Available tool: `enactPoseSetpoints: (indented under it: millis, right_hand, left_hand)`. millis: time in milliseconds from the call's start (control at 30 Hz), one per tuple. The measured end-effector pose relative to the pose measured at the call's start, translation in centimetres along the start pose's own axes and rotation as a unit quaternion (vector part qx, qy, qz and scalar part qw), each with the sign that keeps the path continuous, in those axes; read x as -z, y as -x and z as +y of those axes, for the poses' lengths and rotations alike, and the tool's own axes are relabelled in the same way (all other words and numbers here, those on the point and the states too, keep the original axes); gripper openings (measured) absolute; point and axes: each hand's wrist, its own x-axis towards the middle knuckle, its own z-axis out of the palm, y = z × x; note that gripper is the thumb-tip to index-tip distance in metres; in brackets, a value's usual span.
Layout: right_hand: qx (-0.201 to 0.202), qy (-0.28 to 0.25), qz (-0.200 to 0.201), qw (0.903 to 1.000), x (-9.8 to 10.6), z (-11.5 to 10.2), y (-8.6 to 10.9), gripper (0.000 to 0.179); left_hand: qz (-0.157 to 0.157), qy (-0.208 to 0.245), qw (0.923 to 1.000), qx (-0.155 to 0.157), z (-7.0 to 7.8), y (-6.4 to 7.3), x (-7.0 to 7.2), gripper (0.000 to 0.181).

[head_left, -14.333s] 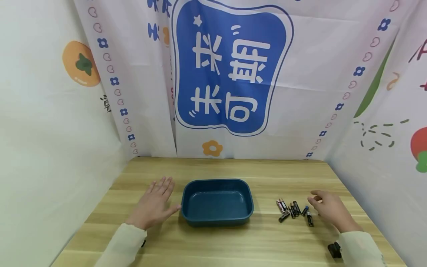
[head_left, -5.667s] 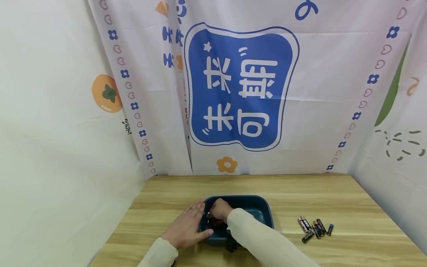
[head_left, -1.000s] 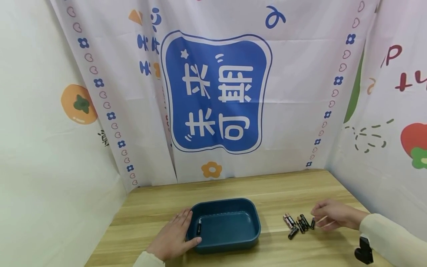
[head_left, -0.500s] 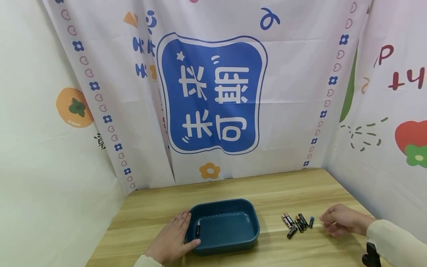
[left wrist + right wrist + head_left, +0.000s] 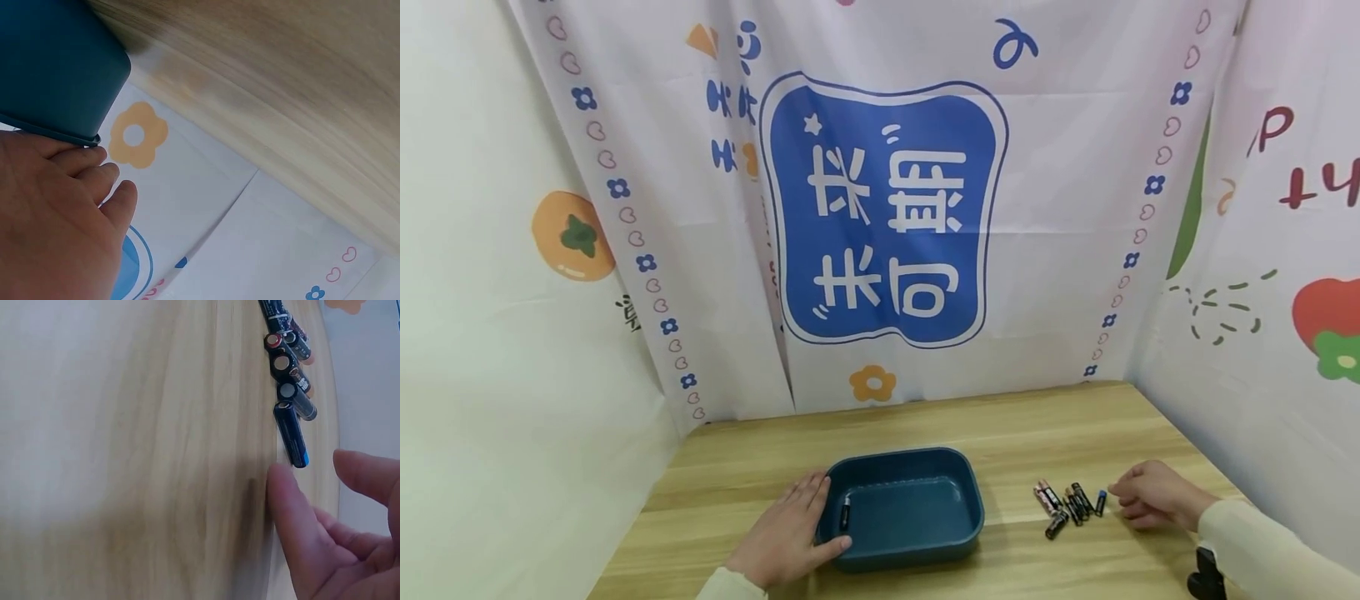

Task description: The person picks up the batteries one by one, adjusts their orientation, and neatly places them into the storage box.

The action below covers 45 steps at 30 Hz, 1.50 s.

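Printed white sheets (image 5: 1060, 250) surround a pale wood-grain tabletop (image 5: 1015, 433).

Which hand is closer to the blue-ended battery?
Right. The right hand is just to the right of the blue-ended battery, not gripping it. The left hand is well to its left, at the left end of the teal tray.

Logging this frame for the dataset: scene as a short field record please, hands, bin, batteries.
container: teal bin, on wood-grain table
inside: one dark battery, near left wall
loose: battery cluster, right of the bin
left hand: rests on bin's left rim
right hand: holds nothing, near blue-ended battery
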Motion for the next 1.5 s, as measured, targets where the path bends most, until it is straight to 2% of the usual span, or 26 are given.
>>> enactPoseSetpoints:
  millis: [300,533,733,1100,1333,1500]
  right_hand:
    - [-0.016,0.04,0.022,0.9988,-0.4,0.1,-0.4,0.011]
    - [-0.007,0.048,0.029,0.9984,-0.8,0.1,-0.9,0.008]
    - [-0.005,0.059,0.035,0.9977,-1.1,0.2,-1.5,0.004]
    - [0.007,0.115,0.05,0.9921,-1.6,-0.3,-2.4,0.006]
    - [0.044,0.162,0.07,0.9833,-2.1,-0.4,-2.2,0.013]
    - [0.031,0.177,0.064,0.9816,-2.2,-0.6,-2.0,0.018]
  left_hand:
    - [-0.012,0.002,0.9999,0.001,0.0,-0.1,-0.4,0.1]
    - [0.007,0.006,0.9999,-0.009,-0.1,-0.1,-0.3,0.097]
    - [0.006,0.005,0.9999,-0.01,-0.1,0.0,-0.3,0.097]
    - [0.002,0.009,1.0,-0.001,-0.1,-0.1,-0.2,0.097]
    - [-0.002,0.009,1.0,0.002,0.3,-0.1,-0.1,0.098]
    - [-0.013,0.008,0.9998,0.016,0.5,0.0,0.0,0.099]
